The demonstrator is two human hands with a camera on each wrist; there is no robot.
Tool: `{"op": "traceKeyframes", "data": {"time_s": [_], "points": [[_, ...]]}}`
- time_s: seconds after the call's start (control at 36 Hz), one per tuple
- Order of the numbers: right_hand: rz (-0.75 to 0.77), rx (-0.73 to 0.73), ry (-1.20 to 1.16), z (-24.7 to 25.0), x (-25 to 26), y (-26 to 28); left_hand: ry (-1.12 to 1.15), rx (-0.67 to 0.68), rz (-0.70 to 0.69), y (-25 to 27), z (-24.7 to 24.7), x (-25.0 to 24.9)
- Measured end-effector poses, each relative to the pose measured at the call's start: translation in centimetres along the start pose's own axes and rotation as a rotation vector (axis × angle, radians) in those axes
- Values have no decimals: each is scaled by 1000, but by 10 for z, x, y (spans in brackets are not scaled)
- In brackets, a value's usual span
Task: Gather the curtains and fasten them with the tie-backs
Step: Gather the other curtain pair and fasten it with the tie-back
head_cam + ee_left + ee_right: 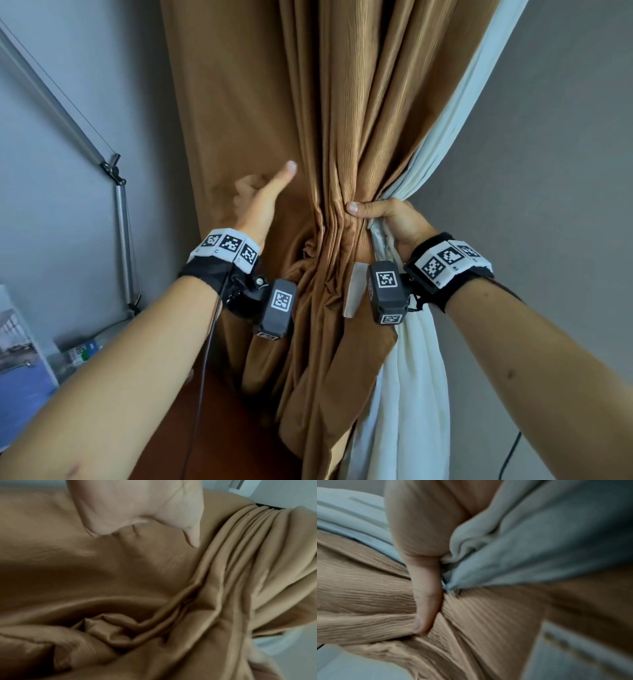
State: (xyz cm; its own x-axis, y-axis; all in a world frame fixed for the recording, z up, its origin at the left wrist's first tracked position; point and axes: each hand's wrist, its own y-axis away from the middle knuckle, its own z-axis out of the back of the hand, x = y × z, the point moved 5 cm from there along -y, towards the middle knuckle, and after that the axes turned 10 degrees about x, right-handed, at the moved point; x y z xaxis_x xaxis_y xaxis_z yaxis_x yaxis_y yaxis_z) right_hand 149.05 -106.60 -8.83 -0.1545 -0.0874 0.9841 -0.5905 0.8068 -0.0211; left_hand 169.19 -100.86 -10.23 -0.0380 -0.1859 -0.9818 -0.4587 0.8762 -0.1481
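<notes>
The ribbed brown curtain (308, 102) hangs in front of me, pulled into a tight bunch at waist height. My right hand (376, 212) grips that bunch together with the white sheer curtain (421, 359). Its thumb lies across the front folds and its fingers are hidden behind. In the right wrist view the thumb (426, 601) digs into the brown curtain (368, 588) beside the sheer (539, 547). My left hand (260, 195) lies blurred against the flat left part, thumb stuck out, holding nothing. The left wrist view has its palm (137, 507) on the brown cloth (85, 581). I cannot make out a tie-back.
A metal lamp arm (116, 178) slants along the grey wall at left. Below it stand a picture card (20, 359) and small items on a wooden surface (222, 428). A pale strip (354, 291) hangs by my right wrist. A black cable (510, 455) runs at lower right.
</notes>
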Motion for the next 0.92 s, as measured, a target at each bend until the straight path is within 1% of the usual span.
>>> {"op": "traceKeyframes", "data": {"time_s": [0.06,0.11,0.17,0.19,0.25,0.31,0.36,0.44,0.5,0.53,0.58,0.64,0.69,0.78,0.86,0.92], "points": [[-14,10,24,1,-1,-1,-36,-100,-9,0,8,-2],[-35,34,28,1,-1,1,-12,-195,-27,-3,16,-5],[-50,49,38,1,-1,3,27,-222,-34,-5,19,-8],[-54,55,39,2,-1,3,55,-205,-37,-5,18,-10],[-59,59,42,3,-2,2,119,-142,-16,-8,15,-10],[-66,59,58,3,-3,1,177,-66,36,-13,11,-7],[-73,62,57,4,-4,-2,219,53,81,-17,6,-7],[-69,54,71,5,-6,-5,246,260,22,-4,-13,-15],[-65,60,66,6,-6,-7,188,304,0,1,-21,-13],[-65,64,72,6,-5,-7,187,288,-1,-2,-19,-9],[-61,72,57,7,-4,-5,198,212,6,-8,-11,-4],[-55,88,41,8,-3,-4,143,157,-11,-5,-3,-8],[-57,103,32,8,-2,-3,-34,143,-50,-3,1,-12],[-69,141,5,6,-2,-2,-282,93,-155,-4,2,-16],[-89,212,-18,-1,-2,0,-492,-39,-202,-8,-1,-16],[-116,256,-19,-7,-2,4,-562,-87,-215,-8,-11,-20]]}}
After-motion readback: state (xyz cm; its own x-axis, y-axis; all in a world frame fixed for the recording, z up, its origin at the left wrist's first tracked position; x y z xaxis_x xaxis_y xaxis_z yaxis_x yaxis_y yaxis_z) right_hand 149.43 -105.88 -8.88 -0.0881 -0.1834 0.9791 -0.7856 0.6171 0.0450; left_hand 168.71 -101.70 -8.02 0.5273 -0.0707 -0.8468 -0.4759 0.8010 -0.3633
